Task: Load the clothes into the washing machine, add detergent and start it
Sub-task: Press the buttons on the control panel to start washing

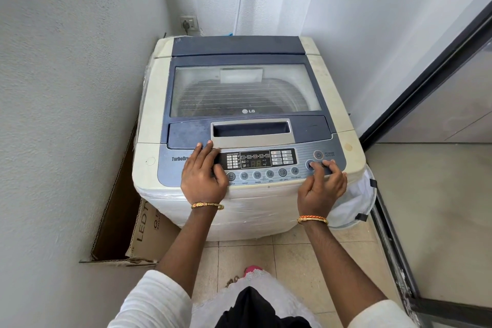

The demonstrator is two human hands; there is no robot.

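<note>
Washing machine: a top-loader (247, 125) stands in the corner, its glass lid (245, 90) closed flat; dark shapes show dimly through the glass, too blurred to name.
Control panel: the blue strip (300, 160) runs along the machine's front edge, with the display (255, 161) at its middle and a row of round buttons (257, 175) below the display.
Left hand: the left hand (203, 172) lies palm down on the panel just left of the display, fingers straight and close together, tips reaching the lower edge of the lid handle recess (251, 130); it holds nothing.
Right hand: the right hand (320, 184) is at the panel's right end, below the power button (318, 154); forefinger extended onto a round button there, the other fingers loosely curled, holding nothing.
Arms: both forearms reach forward from white sleeves, a gold bangle (207, 205) on each wrist.
Beside the machine: a cardboard box (138, 234) leans at the machine's left; a white mesh laundry basket (356, 200) sits at its right front corner.
Behind the machine: a wall socket (189, 23) with a plug in it.
</note>
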